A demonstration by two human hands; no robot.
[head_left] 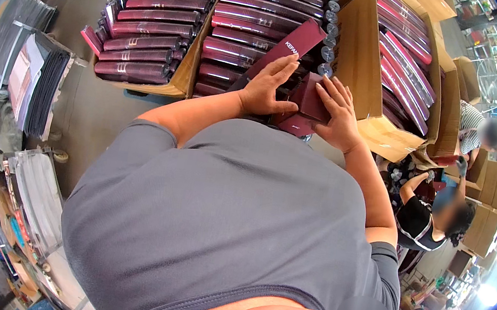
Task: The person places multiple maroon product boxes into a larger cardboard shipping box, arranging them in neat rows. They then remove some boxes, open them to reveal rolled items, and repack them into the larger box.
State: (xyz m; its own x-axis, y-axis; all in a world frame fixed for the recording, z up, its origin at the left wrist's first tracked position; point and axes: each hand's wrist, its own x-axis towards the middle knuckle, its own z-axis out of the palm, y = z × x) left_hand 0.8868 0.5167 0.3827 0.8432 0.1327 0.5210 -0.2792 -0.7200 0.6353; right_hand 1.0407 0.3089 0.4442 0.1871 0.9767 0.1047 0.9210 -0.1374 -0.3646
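Near the front of a stack of wrapped tubes, a small maroon box (313, 101) sits between my hands. My right hand (340, 115) lies against its right side, fingers stretched out over the edge. To its left, my left hand (268, 87) has its fingers spread over the lower part of a long maroon box (292, 48), with the thumb reaching toward the small box. That long box lies slantwise on dark maroon, plastic-wrapped tubes (251, 16). Whether either hand bears any weight cannot be told. Below the small box, more maroon packaging (295, 125) shows in part.
A cardboard carton of wrapped tubes (151, 35) stands on the left, another carton (383, 135) on the right. Clear-ended cylinders (329, 39) line up beside the stack. Two people work at right, one in black (417, 218). A rack with dark sheets (50, 91) stands left.
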